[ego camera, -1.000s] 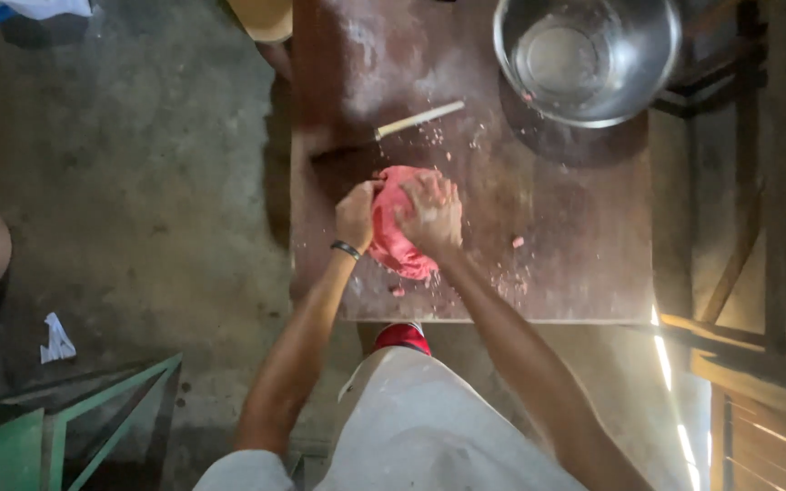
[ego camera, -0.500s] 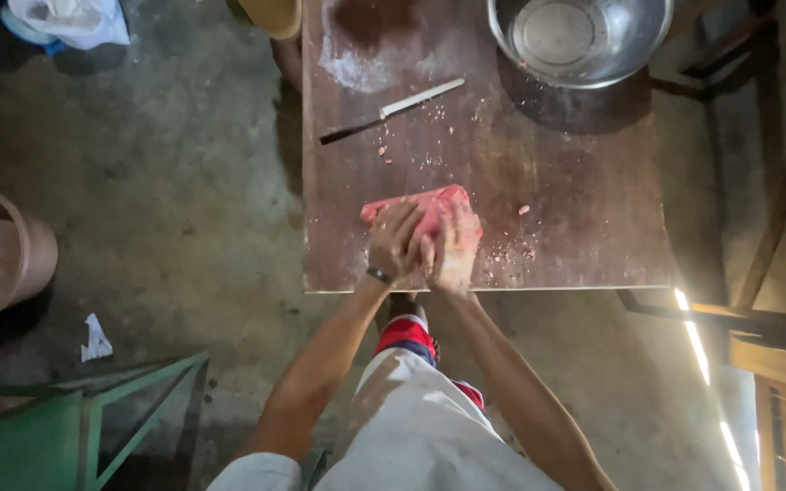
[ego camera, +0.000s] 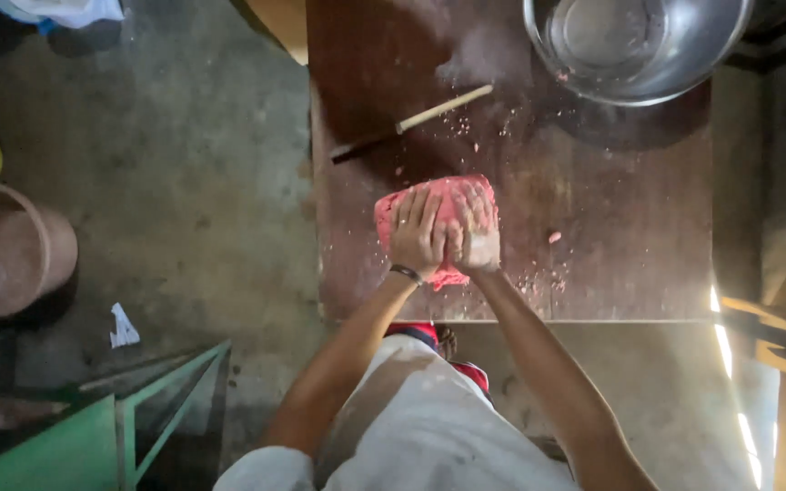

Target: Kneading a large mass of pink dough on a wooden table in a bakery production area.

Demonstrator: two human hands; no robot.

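Both hands press flat on a pink slab of soft dough lying near the front edge of the dark wooden bench: the left hand and right hand side by side, fingers spread, neither grip clenched. Beyond lie a wooden-handled knife and a shiny round steel bowl.

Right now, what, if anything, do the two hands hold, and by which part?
Both the left hand and right hand press flat on top of the pink dough; nothing is gripped or lifted.
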